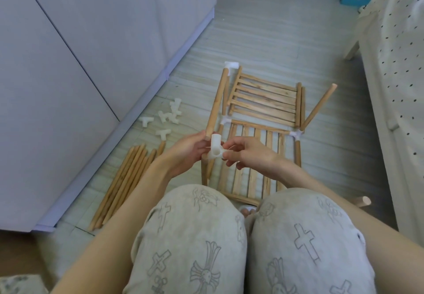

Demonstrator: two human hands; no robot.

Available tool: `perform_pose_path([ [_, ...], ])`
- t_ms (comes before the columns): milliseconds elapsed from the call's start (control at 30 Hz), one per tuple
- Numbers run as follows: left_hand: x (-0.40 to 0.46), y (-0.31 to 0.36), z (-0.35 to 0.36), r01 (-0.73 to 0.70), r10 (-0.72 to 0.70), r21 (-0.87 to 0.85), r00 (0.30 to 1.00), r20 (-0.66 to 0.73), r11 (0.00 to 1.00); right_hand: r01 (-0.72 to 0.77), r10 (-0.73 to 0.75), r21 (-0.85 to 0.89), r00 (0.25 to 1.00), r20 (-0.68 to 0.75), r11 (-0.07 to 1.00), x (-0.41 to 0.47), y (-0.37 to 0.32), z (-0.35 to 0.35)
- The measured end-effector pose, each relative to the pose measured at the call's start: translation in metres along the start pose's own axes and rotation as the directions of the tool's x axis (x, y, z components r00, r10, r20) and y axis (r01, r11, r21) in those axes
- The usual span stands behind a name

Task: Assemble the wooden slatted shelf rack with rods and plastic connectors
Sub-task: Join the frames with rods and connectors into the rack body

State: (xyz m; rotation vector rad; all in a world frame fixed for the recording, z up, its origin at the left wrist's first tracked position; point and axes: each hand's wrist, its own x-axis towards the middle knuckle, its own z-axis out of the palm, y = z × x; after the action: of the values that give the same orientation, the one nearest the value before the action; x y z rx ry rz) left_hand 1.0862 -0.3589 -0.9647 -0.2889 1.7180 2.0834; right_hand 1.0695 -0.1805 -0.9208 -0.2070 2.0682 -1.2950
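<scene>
Gripping the white connector [215,148] from the left with my left hand [183,153], my right hand's [246,153] fingers pinch its other side. The rod [214,105] runs up and away on the left; its near end sits just beside the connector's upward socket, nearer my left hand.

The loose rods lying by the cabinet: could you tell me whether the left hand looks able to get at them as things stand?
Probably yes, though not freely: the loose rods lie unobstructed on the floor beside the left forearm, but the left hand holds the white connector together with the right hand.
</scene>
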Motion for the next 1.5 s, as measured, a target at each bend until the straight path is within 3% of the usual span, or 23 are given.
perform_pose_path([
  [233,0.001,-0.002,0.005,-0.030,0.030,0.057,1.000,0.009,0.998,0.028,-0.029,0.045,0.999,0.018,0.999,-0.005,0.008,-0.003],
  [500,0.005,0.003,0.010,0.035,-0.039,-0.144,0.999,-0.022,0.989,0.090,-0.090,0.000,0.996,0.005,0.996,-0.002,0.001,0.005],
  [833,0.005,0.004,0.012,0.035,-0.063,-0.280,0.994,-0.093,0.959,0.103,-0.099,0.120,0.994,-0.042,0.987,0.001,0.000,0.010],
  [1367,0.003,0.006,0.015,0.056,-0.084,-0.198,0.987,-0.138,0.979,0.097,-0.087,0.233,0.995,-0.053,0.968,0.001,0.004,0.007],
  [1500,-0.002,0.006,0.014,0.050,-0.078,-0.175,0.985,-0.155,0.983,0.116,-0.084,0.435,0.992,-0.093,0.893,0.003,0.007,0.005],
])
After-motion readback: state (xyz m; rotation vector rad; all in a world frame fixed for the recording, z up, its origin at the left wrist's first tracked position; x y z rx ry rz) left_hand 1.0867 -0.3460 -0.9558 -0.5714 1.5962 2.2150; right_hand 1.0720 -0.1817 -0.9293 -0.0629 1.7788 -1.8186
